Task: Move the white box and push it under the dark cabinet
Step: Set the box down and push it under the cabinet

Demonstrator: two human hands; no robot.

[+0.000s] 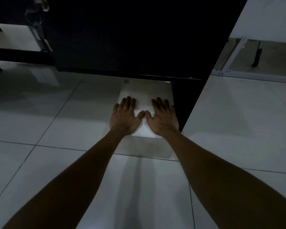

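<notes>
The white box (144, 93) stands on the tiled floor in the middle of the view, its far end at the lower edge of the dark cabinet (130, 35). Whether that end is under the cabinet I cannot tell. My left hand (125, 115) lies flat on the near left part of the box top, fingers spread. On the near right part my right hand (163, 117) rests flat in the same way. The two thumbs touch in the middle. Neither hand grips anything. The box's near side (144, 147) faces me in shadow.
Pale floor tiles (48, 123) stretch left and toward me. A dark panel (190, 104) of the cabinet runs close along the box's right side. A white wall with a metal frame (234, 52) is at the right. A door handle (42, 4) shows at top left.
</notes>
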